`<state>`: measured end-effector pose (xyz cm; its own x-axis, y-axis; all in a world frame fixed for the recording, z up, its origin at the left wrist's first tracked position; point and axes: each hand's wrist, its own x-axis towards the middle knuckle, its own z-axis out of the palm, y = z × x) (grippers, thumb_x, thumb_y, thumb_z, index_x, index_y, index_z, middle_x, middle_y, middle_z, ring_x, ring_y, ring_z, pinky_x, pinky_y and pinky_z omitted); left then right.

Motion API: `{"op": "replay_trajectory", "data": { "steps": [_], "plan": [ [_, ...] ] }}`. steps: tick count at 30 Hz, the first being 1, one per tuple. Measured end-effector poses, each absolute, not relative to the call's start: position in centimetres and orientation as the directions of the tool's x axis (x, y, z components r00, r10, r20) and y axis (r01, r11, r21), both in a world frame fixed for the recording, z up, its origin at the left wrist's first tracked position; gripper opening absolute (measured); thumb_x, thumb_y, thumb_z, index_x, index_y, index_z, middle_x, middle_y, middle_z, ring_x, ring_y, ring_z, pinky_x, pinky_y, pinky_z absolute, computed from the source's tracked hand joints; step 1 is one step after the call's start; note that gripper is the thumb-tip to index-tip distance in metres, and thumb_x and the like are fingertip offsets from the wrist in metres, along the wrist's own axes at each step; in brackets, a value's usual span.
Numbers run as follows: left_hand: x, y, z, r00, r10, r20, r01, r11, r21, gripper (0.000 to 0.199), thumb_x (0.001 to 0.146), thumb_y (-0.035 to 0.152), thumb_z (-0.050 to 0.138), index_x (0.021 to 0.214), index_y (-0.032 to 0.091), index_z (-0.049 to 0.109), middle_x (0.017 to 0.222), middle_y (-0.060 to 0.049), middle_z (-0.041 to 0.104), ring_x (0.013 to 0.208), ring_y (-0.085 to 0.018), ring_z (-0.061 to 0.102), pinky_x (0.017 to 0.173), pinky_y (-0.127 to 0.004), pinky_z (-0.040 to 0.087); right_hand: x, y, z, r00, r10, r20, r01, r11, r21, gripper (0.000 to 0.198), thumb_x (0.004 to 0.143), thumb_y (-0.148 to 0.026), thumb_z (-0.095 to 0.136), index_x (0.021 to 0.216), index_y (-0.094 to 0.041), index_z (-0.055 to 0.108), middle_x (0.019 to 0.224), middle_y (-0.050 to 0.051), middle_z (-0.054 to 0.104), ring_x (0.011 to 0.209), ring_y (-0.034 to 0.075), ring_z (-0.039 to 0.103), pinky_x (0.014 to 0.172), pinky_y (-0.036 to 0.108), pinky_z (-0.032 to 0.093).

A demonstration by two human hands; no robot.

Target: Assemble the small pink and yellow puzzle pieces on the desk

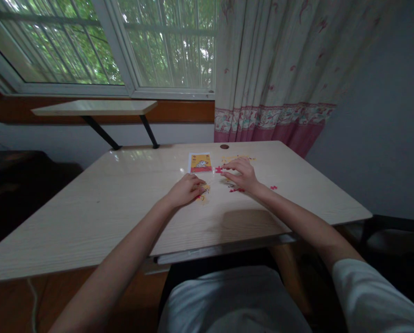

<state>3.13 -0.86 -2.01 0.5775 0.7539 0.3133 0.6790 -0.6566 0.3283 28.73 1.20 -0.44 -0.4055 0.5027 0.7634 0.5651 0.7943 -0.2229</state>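
Observation:
My right hand (pixel 241 173) reaches over the table with thumb and forefinger brought around a red jigsaw puzzle piece (pixel 218 169). More red puzzle pieces (pixel 236 190) lie beneath and beside that hand, and yellow pieces (pixel 229 159) show behind it. My left hand (pixel 188 188) rests on the tabletop, fingers curled and closed at a small group of yellow puzzle pieces (pixel 204 199); what its fingertips grip is hidden. Just beyond the left hand lies a picture card (pixel 200 163) in yellow and red with a white figure.
The pale wooden table (pixel 123 203) has a round dark inset (pixel 224 146) at its back edge. A raised shelf (pixel 99 107) on black legs stands at the back left. One red puzzle piece (pixel 274 188) lies apart on the right. Behind are a window and a curtain (pixel 272 69).

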Motion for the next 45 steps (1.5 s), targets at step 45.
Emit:
{"op": "replay_trajectory", "data": {
  "steps": [45],
  "plan": [
    [3.1, -0.3, -2.4, 0.636, 0.703, 0.318, 0.686, -0.704, 0.182, 0.025, 0.091, 0.024, 0.045, 0.093, 0.017, 0.069, 0.092, -0.010, 0.067, 0.091, -0.023, 0.056, 0.087, -0.039, 0.040, 43.1, 11.5, -4.5, -0.080, 0.983, 0.163, 0.907, 0.139, -0.397, 0.027, 0.077, -0.036, 0.065, 0.095, -0.018, 0.074, 0.090, 0.009, 0.073, 0.077, 0.018, 0.063, 0.070, 0.028, 0.046]
  ]
}}
